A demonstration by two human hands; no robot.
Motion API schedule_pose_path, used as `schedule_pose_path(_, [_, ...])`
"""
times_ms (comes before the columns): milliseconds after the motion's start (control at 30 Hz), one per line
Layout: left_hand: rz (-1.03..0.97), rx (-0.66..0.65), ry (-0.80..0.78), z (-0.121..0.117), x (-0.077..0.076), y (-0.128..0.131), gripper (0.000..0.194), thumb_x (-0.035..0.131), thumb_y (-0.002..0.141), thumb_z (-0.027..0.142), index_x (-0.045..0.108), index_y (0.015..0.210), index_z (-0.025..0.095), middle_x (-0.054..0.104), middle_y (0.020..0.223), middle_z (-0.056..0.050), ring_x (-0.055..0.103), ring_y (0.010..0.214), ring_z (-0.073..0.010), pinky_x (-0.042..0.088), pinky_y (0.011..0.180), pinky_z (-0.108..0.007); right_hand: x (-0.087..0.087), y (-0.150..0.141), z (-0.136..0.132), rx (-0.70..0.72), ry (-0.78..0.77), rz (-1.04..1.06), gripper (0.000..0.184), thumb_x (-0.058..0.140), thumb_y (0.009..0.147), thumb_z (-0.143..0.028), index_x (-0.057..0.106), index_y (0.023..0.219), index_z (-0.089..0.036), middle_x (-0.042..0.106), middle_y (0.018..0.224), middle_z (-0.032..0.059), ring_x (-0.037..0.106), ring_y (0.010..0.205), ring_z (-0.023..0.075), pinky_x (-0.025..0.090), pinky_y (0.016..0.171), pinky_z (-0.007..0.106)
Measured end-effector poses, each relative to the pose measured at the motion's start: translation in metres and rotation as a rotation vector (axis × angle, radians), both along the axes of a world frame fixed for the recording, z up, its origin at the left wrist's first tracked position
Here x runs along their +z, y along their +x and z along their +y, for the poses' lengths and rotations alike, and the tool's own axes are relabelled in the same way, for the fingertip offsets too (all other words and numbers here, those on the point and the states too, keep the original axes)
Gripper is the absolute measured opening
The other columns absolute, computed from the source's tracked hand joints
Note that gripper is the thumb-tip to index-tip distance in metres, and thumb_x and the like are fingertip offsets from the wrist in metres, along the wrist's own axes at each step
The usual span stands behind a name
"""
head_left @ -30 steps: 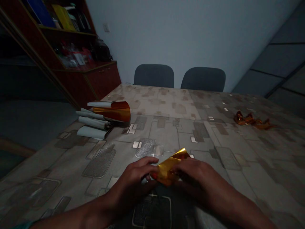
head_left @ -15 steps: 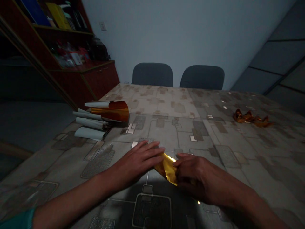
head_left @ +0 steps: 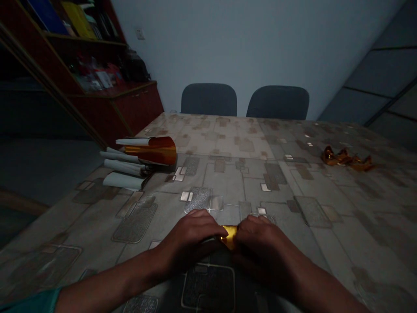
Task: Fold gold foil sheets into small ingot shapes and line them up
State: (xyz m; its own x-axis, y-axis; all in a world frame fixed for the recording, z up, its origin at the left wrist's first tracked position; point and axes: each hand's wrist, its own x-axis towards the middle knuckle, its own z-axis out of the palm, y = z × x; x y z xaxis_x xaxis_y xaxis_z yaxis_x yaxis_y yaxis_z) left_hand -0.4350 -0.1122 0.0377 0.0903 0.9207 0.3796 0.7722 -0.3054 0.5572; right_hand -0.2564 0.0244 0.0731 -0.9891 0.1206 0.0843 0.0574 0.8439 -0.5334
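A small piece of shiny gold foil paper point(head_left: 230, 236) shows in the gap between my two hands, low over the near part of the table. My left hand point(head_left: 197, 232) is closed on its left end, fingers curled over it. On the other end, my right hand point(head_left: 259, 237) is closed too, with its knuckles toward the far side. Both hands cover most of the paper, so its full shape is hidden. The thumbs are in shadow.
Curled sheets of gold-and-white paper point(head_left: 153, 151) lie on the left of the patterned tablecloth point(head_left: 228, 182). Folded gold paper pieces point(head_left: 347, 158) sit at the right. Two grey chairs point(head_left: 208, 99) stand behind the table, and a red-brown cabinet point(head_left: 137, 106) is at the left.
My left hand has gone from lying flat to curling around the gold paper. Both hands have drawn slightly nearer to me, and less of the paper shows between them.
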Motion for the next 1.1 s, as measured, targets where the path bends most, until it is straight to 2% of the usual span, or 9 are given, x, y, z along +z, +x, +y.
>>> schedule_pose_path(133, [0.023,0.117,-0.096,0.006,0.000,0.003,0.030,0.058,0.096,0.039,0.059,0.120,0.020,0.071,0.092,-0.004,0.063,0.081,-0.0191,0.046,0.073,-0.032,-0.006,0.000,-0.002,-0.060,0.019,0.005,0.014,0.053,0.082,-0.013,0.064,0.075,-0.019,0.067,0.072,0.0027,0.057,0.063,0.0161,0.039,0.066,0.033])
schedule_pose_path(233, [0.060,0.136,-0.103,0.008,-0.001,0.004,0.038,0.057,0.095,0.044,0.055,0.125,0.020,0.069,0.094,-0.004,0.063,0.084,-0.0209,0.046,0.074,-0.033,-0.013,0.000,-0.003,-0.100,0.073,-0.034,0.014,0.053,0.085,-0.016,0.065,0.078,-0.019,0.068,0.074,0.0043,0.058,0.066,0.0180,0.039,0.067,0.035])
schedule_pose_path(367, [0.108,0.194,-0.126,0.009,-0.001,0.005,0.035,0.060,0.093,0.045,0.058,0.117,0.021,0.068,0.095,-0.004,0.061,0.087,-0.0227,0.045,0.075,-0.035,-0.016,-0.001,-0.005,-0.132,0.144,-0.054,0.016,0.053,0.088,-0.018,0.063,0.076,-0.020,0.067,0.074,0.0044,0.058,0.067,0.0198,0.037,0.066,0.037])
schedule_pose_path(500, [0.124,0.224,-0.120,0.010,0.000,0.004,0.034,0.062,0.092,0.045,0.058,0.116,0.021,0.068,0.096,-0.005,0.060,0.087,-0.0229,0.044,0.073,-0.035,-0.010,-0.002,-0.005,-0.167,0.184,-0.071,0.013,0.059,0.082,-0.017,0.059,0.070,-0.022,0.066,0.067,0.0031,0.058,0.065,0.0211,0.034,0.063,0.036])
schedule_pose_path(633, [0.128,0.201,-0.108,0.011,0.001,0.003,0.030,0.060,0.093,0.045,0.061,0.109,0.020,0.068,0.097,-0.005,0.059,0.087,-0.0225,0.045,0.075,-0.035,-0.008,0.000,-0.001,-0.211,0.189,-0.046,0.015,0.065,0.075,-0.017,0.053,0.069,-0.022,0.062,0.063,0.0006,0.056,0.062,0.0196,0.033,0.060,0.033])
schedule_pose_path(800, [0.210,0.222,-0.052,0.011,0.004,0.011,0.019,0.055,0.097,0.036,0.064,0.093,0.020,0.068,0.095,-0.005,0.059,0.086,-0.0211,0.044,0.075,-0.034,-0.011,0.003,0.005,-0.211,0.163,-0.069,0.016,0.065,0.073,-0.015,0.051,0.074,-0.022,0.063,0.069,0.0010,0.056,0.066,0.0204,0.033,0.061,0.032])
schedule_pose_path(867, [0.174,0.241,-0.057,0.010,0.007,0.016,0.020,0.050,0.100,0.031,0.063,0.092,0.019,0.067,0.087,-0.003,0.059,0.081,-0.0188,0.044,0.074,-0.033,-0.011,0.003,0.005,-0.201,0.152,-0.095,0.015,0.065,0.074,-0.014,0.052,0.072,-0.022,0.063,0.070,0.0014,0.056,0.067,0.0213,0.033,0.063,0.033])
schedule_pose_path(967, [0.088,0.150,-0.138,0.007,0.008,0.023,0.022,0.044,0.101,0.029,0.061,0.092,0.019,0.063,0.078,0.000,0.057,0.073,-0.0156,0.046,0.071,-0.030,-0.011,0.003,0.006,-0.198,0.132,-0.112,0.013,0.065,0.074,-0.014,0.055,0.076,-0.022,0.065,0.074,0.0028,0.058,0.071,0.0231,0.034,0.065,0.035])
schedule_pose_path(1100, [0.143,0.032,-0.154,0.001,0.003,0.023,0.013,0.046,0.100,0.027,0.058,0.100,0.022,0.064,0.089,-0.001,0.058,0.078,-0.0151,0.047,0.071,-0.028,-0.008,0.004,0.006,-0.196,0.087,-0.116,0.015,0.067,0.073,-0.014,0.056,0.079,-0.022,0.066,0.078,0.0024,0.057,0.073,0.0223,0.034,0.066,0.034])
